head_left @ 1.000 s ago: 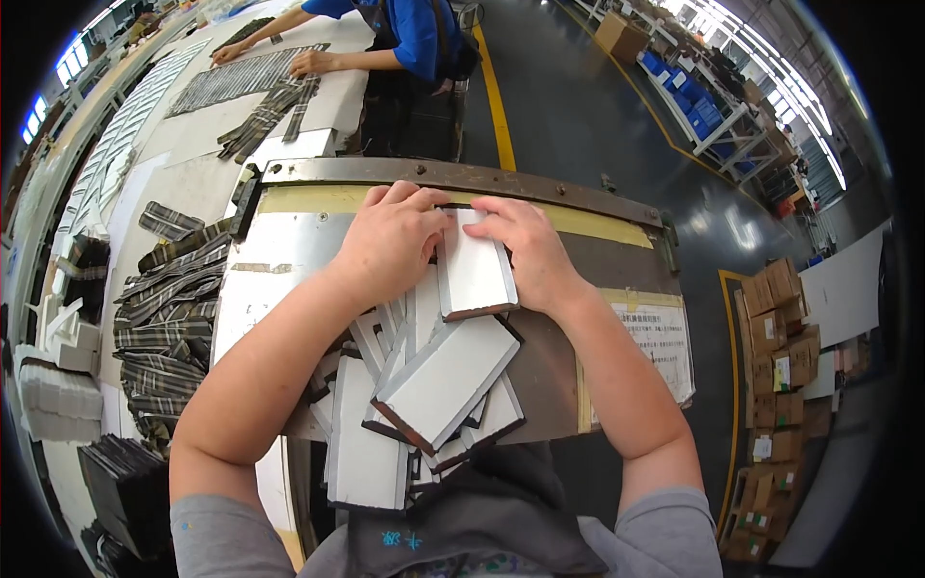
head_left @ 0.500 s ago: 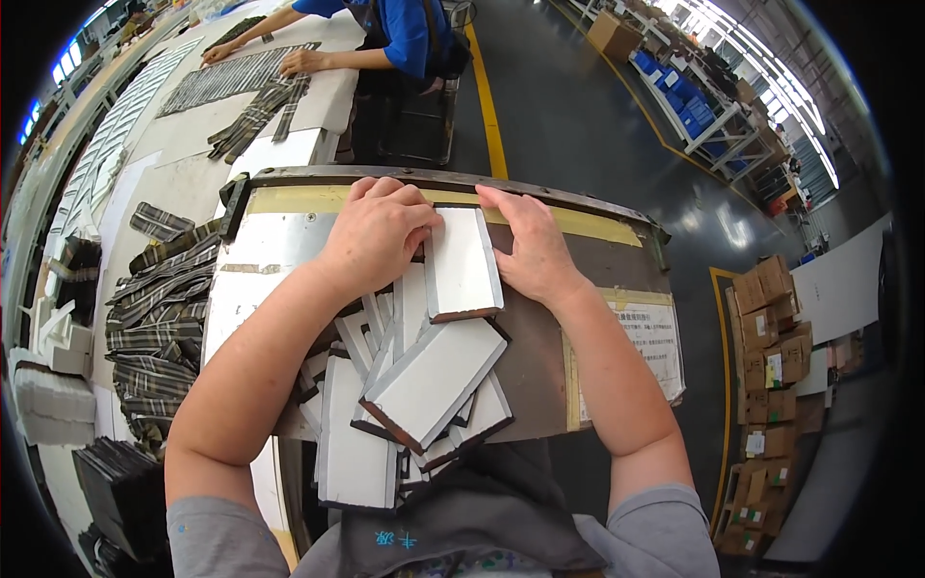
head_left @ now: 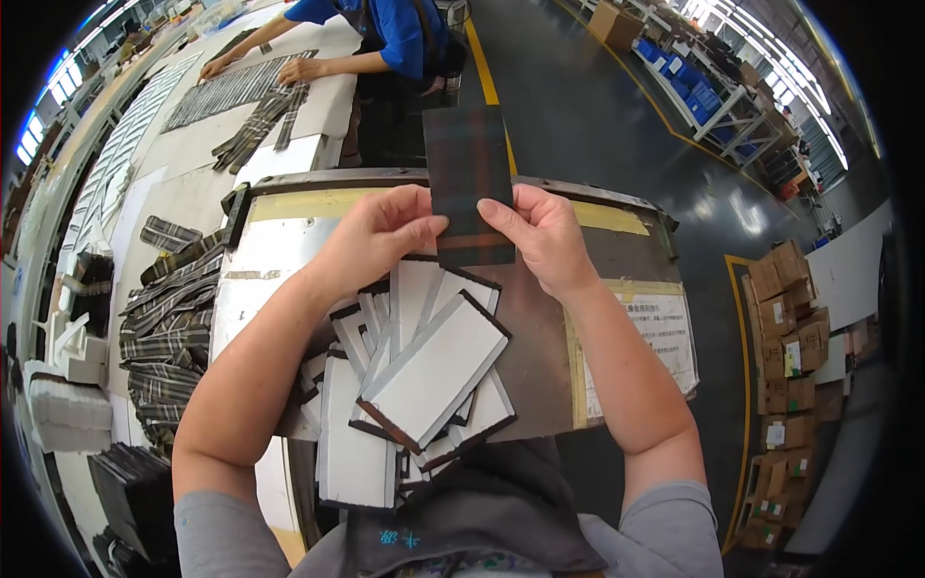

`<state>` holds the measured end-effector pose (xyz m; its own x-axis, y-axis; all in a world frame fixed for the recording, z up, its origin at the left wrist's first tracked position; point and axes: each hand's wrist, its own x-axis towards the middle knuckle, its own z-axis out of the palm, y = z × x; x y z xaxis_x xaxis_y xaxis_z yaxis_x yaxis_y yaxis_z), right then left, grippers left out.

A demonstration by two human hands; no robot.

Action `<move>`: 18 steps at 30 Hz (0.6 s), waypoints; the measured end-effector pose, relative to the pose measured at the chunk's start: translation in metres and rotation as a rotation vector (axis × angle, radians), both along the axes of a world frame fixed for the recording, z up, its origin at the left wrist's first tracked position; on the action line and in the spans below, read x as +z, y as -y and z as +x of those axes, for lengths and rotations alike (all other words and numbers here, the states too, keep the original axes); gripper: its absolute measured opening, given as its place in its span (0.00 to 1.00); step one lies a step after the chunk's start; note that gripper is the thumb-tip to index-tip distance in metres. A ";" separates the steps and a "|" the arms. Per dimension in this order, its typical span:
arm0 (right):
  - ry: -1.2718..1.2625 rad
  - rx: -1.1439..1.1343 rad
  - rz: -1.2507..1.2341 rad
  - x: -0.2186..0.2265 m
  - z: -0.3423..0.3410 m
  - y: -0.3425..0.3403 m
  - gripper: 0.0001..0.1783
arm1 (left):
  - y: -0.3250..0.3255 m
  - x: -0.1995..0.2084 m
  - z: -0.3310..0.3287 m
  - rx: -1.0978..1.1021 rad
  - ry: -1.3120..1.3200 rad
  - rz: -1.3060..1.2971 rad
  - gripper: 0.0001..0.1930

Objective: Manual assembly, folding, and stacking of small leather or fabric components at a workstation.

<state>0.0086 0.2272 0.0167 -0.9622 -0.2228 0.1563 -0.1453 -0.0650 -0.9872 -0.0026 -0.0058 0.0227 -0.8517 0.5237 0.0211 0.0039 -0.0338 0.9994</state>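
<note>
Between my two hands stands a fabric-covered panel (head_left: 470,159), a flat rectangle with its dark plaid face toward me. My left hand (head_left: 383,231) pinches its left edge, thumb on the plaid face. From the right edge my right hand (head_left: 547,241) grips it the same way, thumb across the front. The fingers behind the panel are hidden. Below it, a loose heap of similar panels (head_left: 436,371) lies mostly white side up, with grey strips along the long edges and dark fabric at the ends. The heap rests on a metal-topped work table (head_left: 540,361).
Yellow tape and a paper sheet (head_left: 647,337) are on the tabletop, and a raised metal rail (head_left: 337,177) runs along its far edge. Plaid fabric pieces (head_left: 173,318) lie at left. A co-worker in a blue shirt (head_left: 397,43) handles plaid strips. Cardboard boxes (head_left: 790,347) stand right.
The panel has been lifted off the tabletop and turned upright, so its dark plaid face shows instead of the white side. Both my thumbs have come round to its front.
</note>
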 end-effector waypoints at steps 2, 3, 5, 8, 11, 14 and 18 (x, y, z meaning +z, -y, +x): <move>0.005 0.003 -0.008 0.000 0.000 0.002 0.11 | 0.003 0.000 -0.005 0.016 0.017 -0.041 0.08; 0.009 0.003 -0.016 0.000 0.000 0.004 0.11 | 0.004 0.001 -0.004 0.022 0.019 -0.039 0.08; 0.029 0.020 -0.011 0.001 0.001 0.004 0.12 | 0.006 0.001 -0.004 0.014 0.013 -0.110 0.08; 0.038 0.007 0.028 -0.009 -0.005 -0.005 0.14 | 0.006 -0.002 -0.009 -0.021 0.043 -0.051 0.07; 0.015 -0.006 0.023 -0.008 -0.005 -0.003 0.17 | 0.009 -0.004 -0.012 0.002 0.070 -0.033 0.07; 0.009 -0.010 -0.034 0.002 0.000 0.004 0.20 | 0.011 -0.004 -0.010 -0.007 0.098 -0.016 0.07; 0.040 -0.022 -0.087 0.005 0.002 -0.001 0.18 | 0.008 -0.006 -0.010 0.002 0.098 -0.004 0.07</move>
